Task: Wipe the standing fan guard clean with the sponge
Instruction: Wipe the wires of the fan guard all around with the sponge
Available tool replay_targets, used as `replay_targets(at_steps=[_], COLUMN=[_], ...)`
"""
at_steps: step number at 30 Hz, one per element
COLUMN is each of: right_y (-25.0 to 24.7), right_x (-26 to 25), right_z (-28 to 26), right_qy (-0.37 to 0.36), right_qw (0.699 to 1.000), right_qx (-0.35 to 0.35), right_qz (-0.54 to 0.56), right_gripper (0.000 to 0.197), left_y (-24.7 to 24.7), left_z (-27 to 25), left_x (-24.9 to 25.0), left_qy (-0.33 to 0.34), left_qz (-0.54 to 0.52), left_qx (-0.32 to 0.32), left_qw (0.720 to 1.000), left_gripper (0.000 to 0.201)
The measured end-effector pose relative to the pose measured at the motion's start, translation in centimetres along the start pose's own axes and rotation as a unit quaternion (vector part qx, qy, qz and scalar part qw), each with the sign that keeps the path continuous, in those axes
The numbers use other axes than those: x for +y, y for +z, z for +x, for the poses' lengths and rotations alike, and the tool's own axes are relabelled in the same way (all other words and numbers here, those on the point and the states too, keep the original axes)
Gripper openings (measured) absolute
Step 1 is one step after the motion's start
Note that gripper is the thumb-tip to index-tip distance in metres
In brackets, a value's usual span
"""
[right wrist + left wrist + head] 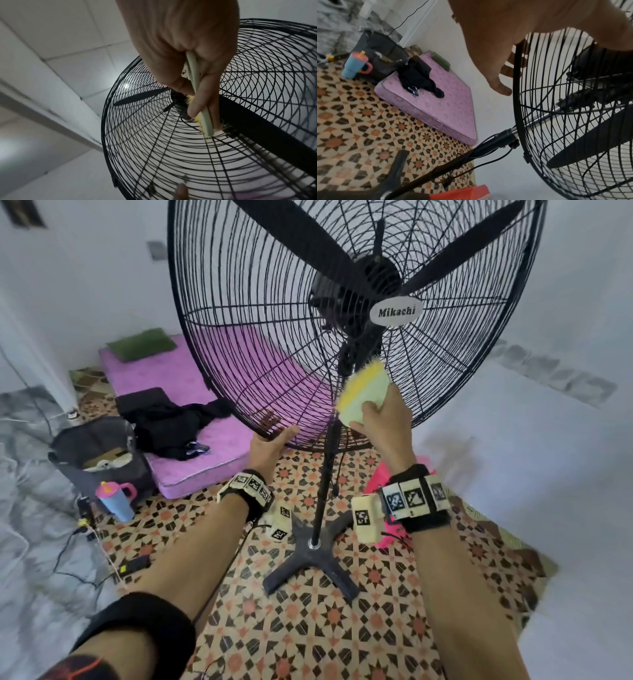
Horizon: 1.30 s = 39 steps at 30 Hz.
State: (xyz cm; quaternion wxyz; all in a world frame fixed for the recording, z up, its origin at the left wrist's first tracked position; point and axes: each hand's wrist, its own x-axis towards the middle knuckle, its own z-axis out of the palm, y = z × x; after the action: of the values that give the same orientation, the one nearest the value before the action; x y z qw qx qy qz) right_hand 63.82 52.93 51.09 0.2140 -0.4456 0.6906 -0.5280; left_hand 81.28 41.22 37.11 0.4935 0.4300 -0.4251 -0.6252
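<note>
A big black wire fan guard [260,344] on a stand fills the head view, with a white Mikachi badge [396,312] at its hub. My right hand [380,409] grips a pale green sponge [364,393] with a yellow scrub side and presses it against the front wires below the hub; in the right wrist view the sponge [195,75] shows edge-on between thumb and fingers. My left hand [274,436] holds the guard's lower rim, with fingers curled through the wires [508,70] and the thumb on the outside of the rim [518,94].
The fan pole [325,474] and cross-shaped base [313,556] stand on patterned floor between my arms. A purple mattress [191,446] with black clothes, a dark bag [99,453] and a blue sippy cup [114,501] lie to the left. Cables [82,542] run over the floor.
</note>
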Motion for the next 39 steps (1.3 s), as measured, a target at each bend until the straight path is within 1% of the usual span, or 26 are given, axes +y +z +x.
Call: replay_targets(at_steps=[1,3,4,6,8,9,10,11,13,14,15,17,19,20,21,23,25,27,29,30,31,32,33,35,37,39], right_y=[0.6,2.6,3.9,6.9,8.9,9.3,9.4,9.2,9.1,9.4,10.2,12.2,13.2,13.0,12.4,11.6,12.1,13.6,14.3,13.9,13.2,12.5,12.1,12.3,13.4,14.1], right_x=[0.2,1.7,2.7,5.0,6.9,7.3,7.2,7.1,6.6,6.3,6.4,7.1,8.2,8.5,8.4,8.0,7.4,7.6,8.5,8.8,8.6,8.4,8.2,7.6,7.7,9.0], right_z=[-0.3,-1.0,-1.7,-3.6,-5.7,-6.0,-6.0,-5.8,-5.4,-5.6,-6.0,-6.8,-7.3,-7.3,-7.3,-7.2,-7.5,-7.7,-7.9,-8.1,-8.2,-8.0,-8.0,-7.9,-7.7,-7.8], right_qy=[-0.029,-0.060,-0.048,0.014,0.063,0.071,0.068,0.050,0.003,-0.009,-0.011,0.002,0.013,0.020,0.028,0.027,0.013,0.021,0.049,0.059,0.059,0.051,0.040,0.011,-0.001,0.006], right_qw=[0.998,0.989,0.985,0.985,0.986,0.988,0.989,0.990,0.982,0.978,0.975,0.975,0.981,0.985,0.987,0.983,0.982,0.986,0.988,0.988,0.988,0.988,0.985,0.979,0.977,0.979], right_qx=[0.024,0.056,0.053,0.004,-0.034,-0.026,-0.002,0.039,0.127,0.152,0.165,0.145,0.095,0.089,0.095,0.143,0.171,0.136,0.056,0.050,0.071,0.108,0.149,0.197,0.199,0.195], right_qz=[-0.046,-0.124,-0.154,-0.172,-0.149,-0.137,-0.130,-0.130,-0.143,-0.143,-0.150,-0.171,-0.171,-0.150,-0.129,-0.114,-0.082,-0.092,-0.138,-0.137,-0.122,-0.101,-0.071,-0.053,-0.082,-0.066], right_gripper=[0.040,0.040,0.041,0.045,0.047,0.047,0.045,0.042,0.035,0.033,0.036,0.041,0.046,0.047,0.046,0.036,0.033,0.036,0.039,0.043,0.047,0.048,0.046,0.039,0.038,0.029], left_y=[0.0,-0.2,-0.5,-1.3,-2.4,-2.5,-2.4,-2.3,-2.1,-2.1,-2.2,-2.4,-2.6,-2.7,-2.7,-2.6,-2.4,-2.2,-2.2,-2.3,-2.3,-2.3,-2.3,-2.1,-1.9,-2.0], left_z=[0.2,0.4,0.8,1.8,3.5,3.7,3.7,3.6,3.3,3.3,3.2,3.0,2.9,2.8,2.9,2.9,2.8,2.5,2.4,2.3,2.3,2.5,2.4,2.1,1.7,1.5], left_x=[-0.1,0.0,-0.3,-1.0,-2.5,-2.5,-2.4,-2.2,-1.7,-1.9,-1.8,-1.8,-1.2,-1.1,-0.9,-0.6,-0.5,-0.2,-0.3,-0.3,-0.4,-0.5,-0.5,-0.4,0.1,0.4], left_qy=[0.002,-0.001,-0.012,-0.037,-0.051,-0.063,-0.060,-0.060,-0.067,-0.063,-0.043,-0.017,-0.010,-0.009,-0.006,-0.015,-0.015,-0.007,-0.002,0.002,0.007,0.009,0.008,0.006,0.006,0.023], left_qz=[0.019,0.048,0.059,0.097,0.128,0.143,0.145,0.150,0.170,0.178,0.178,0.162,0.147,0.141,0.128,0.089,0.082,0.082,0.070,0.066,0.065,0.066,0.075,0.080,0.078,0.090], left_qx=[0.004,-0.004,-0.013,-0.016,-0.015,-0.013,-0.014,-0.022,-0.028,-0.038,-0.048,-0.063,-0.063,-0.066,-0.067,-0.068,-0.082,-0.092,-0.089,-0.090,-0.094,-0.098,-0.099,-0.096,-0.093,-0.100], left_qw=[1.000,0.999,0.998,0.994,0.990,0.988,0.987,0.987,0.983,0.981,0.982,0.985,0.987,0.988,0.989,0.994,0.993,0.992,0.994,0.994,0.993,0.993,0.992,0.992,0.993,0.991], left_gripper=[0.117,0.120,0.124,0.131,0.134,0.132,0.128,0.129,0.145,0.151,0.152,0.138,0.114,0.114,0.119,0.124,0.115,0.102,0.101,0.100,0.100,0.099,0.100,0.103,0.103,0.099])
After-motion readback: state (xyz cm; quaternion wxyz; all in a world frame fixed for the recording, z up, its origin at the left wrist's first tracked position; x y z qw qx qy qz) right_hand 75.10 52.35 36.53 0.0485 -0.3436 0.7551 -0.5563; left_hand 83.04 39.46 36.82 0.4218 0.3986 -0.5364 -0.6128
